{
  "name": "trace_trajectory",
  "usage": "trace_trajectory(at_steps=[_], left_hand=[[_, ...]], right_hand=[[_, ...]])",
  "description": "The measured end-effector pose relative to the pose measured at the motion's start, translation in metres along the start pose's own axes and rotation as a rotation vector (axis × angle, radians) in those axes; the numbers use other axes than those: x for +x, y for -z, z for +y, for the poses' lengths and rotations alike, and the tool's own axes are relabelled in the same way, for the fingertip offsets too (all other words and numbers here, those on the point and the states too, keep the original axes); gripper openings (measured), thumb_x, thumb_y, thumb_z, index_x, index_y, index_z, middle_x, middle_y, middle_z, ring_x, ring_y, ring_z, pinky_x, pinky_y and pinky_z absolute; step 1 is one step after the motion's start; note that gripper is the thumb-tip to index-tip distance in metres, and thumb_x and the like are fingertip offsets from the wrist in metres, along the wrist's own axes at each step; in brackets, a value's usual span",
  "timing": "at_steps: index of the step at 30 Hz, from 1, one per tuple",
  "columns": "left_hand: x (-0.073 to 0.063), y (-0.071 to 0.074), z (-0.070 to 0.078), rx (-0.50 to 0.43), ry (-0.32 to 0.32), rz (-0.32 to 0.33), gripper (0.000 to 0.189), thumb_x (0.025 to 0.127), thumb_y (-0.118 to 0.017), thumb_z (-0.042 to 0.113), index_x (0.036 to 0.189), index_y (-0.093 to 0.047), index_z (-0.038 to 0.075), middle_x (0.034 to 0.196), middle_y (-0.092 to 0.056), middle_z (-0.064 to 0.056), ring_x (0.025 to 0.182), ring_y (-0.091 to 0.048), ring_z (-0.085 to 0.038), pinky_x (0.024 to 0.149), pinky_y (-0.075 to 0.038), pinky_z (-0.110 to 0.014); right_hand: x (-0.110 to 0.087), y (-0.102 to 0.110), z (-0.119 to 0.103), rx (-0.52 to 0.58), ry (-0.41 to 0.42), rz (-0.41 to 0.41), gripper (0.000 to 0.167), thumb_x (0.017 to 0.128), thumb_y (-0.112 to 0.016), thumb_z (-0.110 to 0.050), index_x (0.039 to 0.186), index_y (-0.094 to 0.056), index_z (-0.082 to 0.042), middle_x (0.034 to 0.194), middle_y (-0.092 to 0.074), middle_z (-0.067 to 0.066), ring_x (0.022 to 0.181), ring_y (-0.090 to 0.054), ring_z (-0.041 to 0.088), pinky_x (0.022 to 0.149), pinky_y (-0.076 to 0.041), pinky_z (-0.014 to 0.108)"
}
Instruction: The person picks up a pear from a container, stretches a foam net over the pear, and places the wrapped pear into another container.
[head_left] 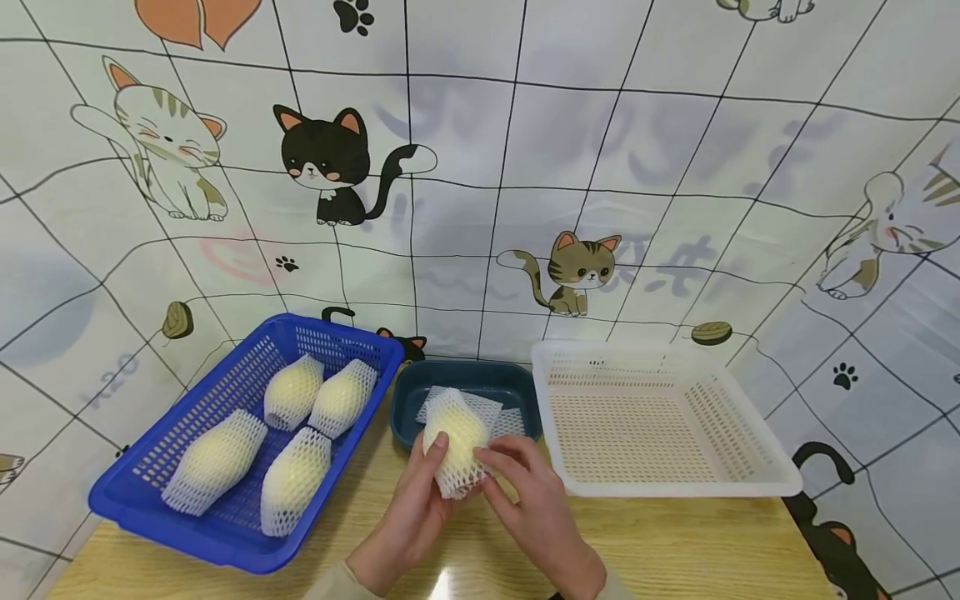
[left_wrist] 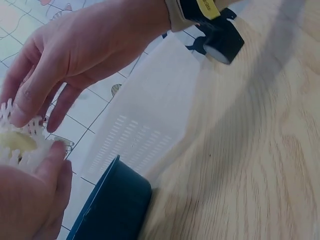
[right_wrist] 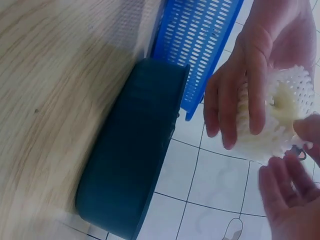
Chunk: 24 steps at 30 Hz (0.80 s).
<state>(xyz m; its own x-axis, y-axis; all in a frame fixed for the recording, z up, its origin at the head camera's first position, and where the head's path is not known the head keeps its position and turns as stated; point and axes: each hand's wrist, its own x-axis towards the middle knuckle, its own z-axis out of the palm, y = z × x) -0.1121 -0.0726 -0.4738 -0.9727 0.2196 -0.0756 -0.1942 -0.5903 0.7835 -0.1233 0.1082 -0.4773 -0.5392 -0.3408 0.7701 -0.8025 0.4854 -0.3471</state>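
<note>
My left hand (head_left: 416,504) grips a pale yellow fruit (head_left: 456,433) wrapped in a white foam net (right_wrist: 250,137), held up over the front of the small teal basin (head_left: 401,408). In the right wrist view, the left fingers lie along the net's side and the fruit's end shows through its open end. My right hand (head_left: 534,504) pinches the net's near edge with thumb and fingers. Loose pieces of white foam net (head_left: 480,406) lie in the basin behind the fruit.
To the left, a blue basket (head_left: 120,492) contains several netted fruits (head_left: 215,458). At the right stands a white perforated basket (head_left: 633,446). Both flank the basin on a wooden table (head_left: 652,546), with a cat-patterned cloth (head_left: 465,208) rising behind.
</note>
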Motion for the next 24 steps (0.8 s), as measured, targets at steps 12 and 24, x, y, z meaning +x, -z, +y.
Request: trace_trajectory(at_steps=[12,24], left_hand=[[0.001,0.0,-0.003,0.011,0.003,0.066,0.067,0.11,-0.05,0.04,0.158,-0.009,0.017,0.137,-0.046,-0.012,0.11,-0.058,-0.016,0.087,-0.054,-0.027],[-0.006,0.003,0.012,0.38,-0.129,0.165,0.077,0.105,-0.061,0.028,0.162,-0.008,0.019,0.15,-0.037,-0.022,0.124,-0.053,-0.027,0.095,-0.051,-0.033]], right_hand=[[0.0,-0.003,0.0,0.015,0.22,-0.046,0.023,0.108,-0.057,-0.021,0.107,-0.079,-0.014,0.101,-0.066,-0.003,0.09,-0.061,0.014,0.081,-0.051,0.025],[-0.005,0.016,0.003,0.168,-0.013,-0.083,0.032,0.095,-0.074,-0.015,0.126,-0.071,-0.017,0.13,-0.061,0.005,0.118,-0.058,0.023,0.099,-0.049,0.029]])
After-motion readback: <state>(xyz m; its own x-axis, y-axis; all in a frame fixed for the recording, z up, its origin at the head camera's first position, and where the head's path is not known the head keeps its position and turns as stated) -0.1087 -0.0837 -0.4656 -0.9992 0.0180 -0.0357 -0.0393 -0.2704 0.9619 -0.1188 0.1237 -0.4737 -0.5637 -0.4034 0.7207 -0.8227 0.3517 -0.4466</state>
